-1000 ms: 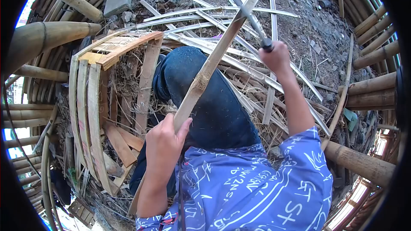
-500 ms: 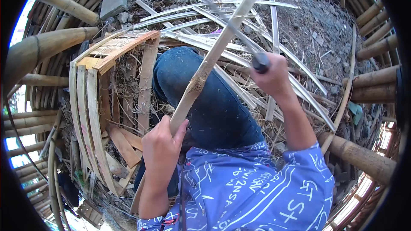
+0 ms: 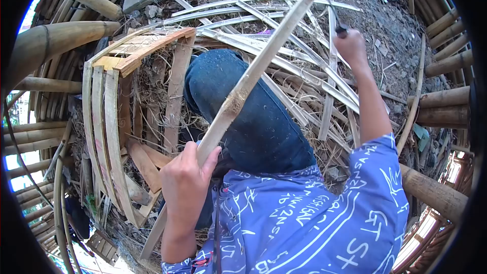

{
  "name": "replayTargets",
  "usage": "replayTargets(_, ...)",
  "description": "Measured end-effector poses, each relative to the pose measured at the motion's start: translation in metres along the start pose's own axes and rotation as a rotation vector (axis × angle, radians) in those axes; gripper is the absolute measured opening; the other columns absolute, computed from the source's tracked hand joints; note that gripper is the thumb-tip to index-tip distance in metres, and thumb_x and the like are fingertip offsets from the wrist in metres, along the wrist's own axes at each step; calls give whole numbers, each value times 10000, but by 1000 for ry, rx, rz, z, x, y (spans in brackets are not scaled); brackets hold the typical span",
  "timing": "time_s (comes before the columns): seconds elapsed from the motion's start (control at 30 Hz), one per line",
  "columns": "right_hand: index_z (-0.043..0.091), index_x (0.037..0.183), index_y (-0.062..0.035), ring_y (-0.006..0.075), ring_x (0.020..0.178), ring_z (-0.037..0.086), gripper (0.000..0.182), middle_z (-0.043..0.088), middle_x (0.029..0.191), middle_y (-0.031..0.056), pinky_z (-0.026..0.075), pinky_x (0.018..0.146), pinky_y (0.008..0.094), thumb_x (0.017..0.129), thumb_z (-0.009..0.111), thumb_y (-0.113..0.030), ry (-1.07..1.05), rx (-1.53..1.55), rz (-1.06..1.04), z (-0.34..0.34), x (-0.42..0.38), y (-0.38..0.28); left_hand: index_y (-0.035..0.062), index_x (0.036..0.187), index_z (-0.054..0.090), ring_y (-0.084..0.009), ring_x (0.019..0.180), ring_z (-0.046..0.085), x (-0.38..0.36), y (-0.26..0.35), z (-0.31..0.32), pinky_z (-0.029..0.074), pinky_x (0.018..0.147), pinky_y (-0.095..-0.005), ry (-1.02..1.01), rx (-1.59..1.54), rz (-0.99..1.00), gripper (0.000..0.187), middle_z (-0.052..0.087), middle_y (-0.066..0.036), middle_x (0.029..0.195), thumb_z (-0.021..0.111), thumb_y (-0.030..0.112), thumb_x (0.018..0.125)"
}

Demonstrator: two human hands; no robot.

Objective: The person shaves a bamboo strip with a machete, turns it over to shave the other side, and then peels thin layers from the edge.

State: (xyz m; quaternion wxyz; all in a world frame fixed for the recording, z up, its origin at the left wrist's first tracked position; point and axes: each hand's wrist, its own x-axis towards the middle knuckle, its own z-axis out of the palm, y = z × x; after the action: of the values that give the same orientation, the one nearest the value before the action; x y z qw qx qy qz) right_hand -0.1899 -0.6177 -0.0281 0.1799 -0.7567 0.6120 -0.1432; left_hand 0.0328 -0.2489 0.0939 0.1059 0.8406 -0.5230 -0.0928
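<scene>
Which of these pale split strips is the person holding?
The long strip crossing above the bent knee, gripped by the left hand; it has a rough brown node, while the loose strips lie on the ground.

the blue shirt (image 3: 309, 218) reads "gt" and "st".

The right hand (image 3: 350, 48), nearer the frame's centre half a second ago, is now farther toward the upper right, its arm straighter, and the knife (image 3: 342, 32) meets the pale strip (image 3: 235, 100) near the top edge instead of lower down.
</scene>
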Motion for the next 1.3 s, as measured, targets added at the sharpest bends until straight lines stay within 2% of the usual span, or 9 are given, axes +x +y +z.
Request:
replayTargets(0.13, 637, 629, 12, 272, 563, 631, 260, 643, 603, 152, 475, 566, 375, 733, 636, -227, 92, 146, -11, -2, -30, 10, 32, 868, 537, -353, 581, 621, 2, -8, 3, 450, 496, -418, -42, -118, -66, 327, 598, -176, 628, 680, 326, 864)
replayTargets(0.23, 582, 572, -43, 108, 496, 544, 199, 585, 529, 35, 393, 482, 278, 735, 645, -138, 77, 496, 106, -2, -64, -11, 34, 880, 525, -373, 606, 627, -4, -21, 13, 453, 512, -428, -76, -219, -154, 342, 614, -189, 655, 684, 336, 861)
replayTargets(0.4, 525, 593, -58, 43, 489, 421, 191, 482, 517, -40, 309, 449, 266, 754, 625, -35, -77, 914, -11, 14, -107, -57, 20, 884, 509, -415, 640, 615, -8, -29, 14, 442, 533, -451, -102, -318, -181, 361, 607, -212, 670, 654, 351, 878)
replayTargets(0.57, 602, 671, -18, 59, 505, 467, 115, 530, 517, 15, 386, 475, 271, 732, 662, -96, -200, 790, -265, -1, -138, -104, 7, 877, 501, -453, 662, 596, 2, -17, 14, 433, 553, -474, -108, -323, -192, 382, 601, -244, 689, 628, 368, 890)
replayTargets(0.6, 630, 697, -12, 134, 490, 552, 100, 583, 545, 82, 436, 497, 305, 715, 665, -105, -223, 785, -276, 3, -140, -108, -1, 867, 503, -456, 672, 601, 7, -8, 13, 442, 561, -480, -87, -340, -190, 375, 598, -252, 680, 622, 354, 895)
replayTargets(0.63, 630, 697, -12, 134, 490, 552, 100, 583, 545, 82, 436, 497, 305, 715, 665, -105, -212, 792, -281, 4, -142, -111, -1, 867, 503, -456, 672, 601, 12, -2, 13, 442, 561, -480, -79, -335, -181, 375, 598, -252, 680, 622, 354, 895)
replayTargets(0.73, 642, 717, 8, 382, 601, 614, 139, 612, 626, 196, 499, 576, 397, 686, 670, -124, -226, 618, -355, 0, -145, -121, -5, 858, 519, -444, 655, 615, 25, 12, 14, 465, 560, -482, 15, -219, -135, 361, 594, -251, 641, 614, 341, 903)
replayTargets(1.07, 651, 679, 2, 404, 699, 644, 156, 622, 678, 241, 534, 683, 446, 671, 628, -152, -188, 367, -330, 32, -118, -119, -16, 806, 520, -460, 652, 587, 48, 28, 16, 432, 551, -491, 5, -76, -91, 414, 564, -268, 630, 621, 374, 901)
replayTargets(1.3, 632, 665, -18, 346, 612, 652, 144, 633, 639, 198, 536, 615, 439, 738, 609, -140, 9, 299, -404, 47, -61, -90, 19, 777, 483, -405, 578, 620, 34, 18, 21, 476, 490, -460, 56, -23, -53, 418, 582, -224, 581, 602, 397, 912)
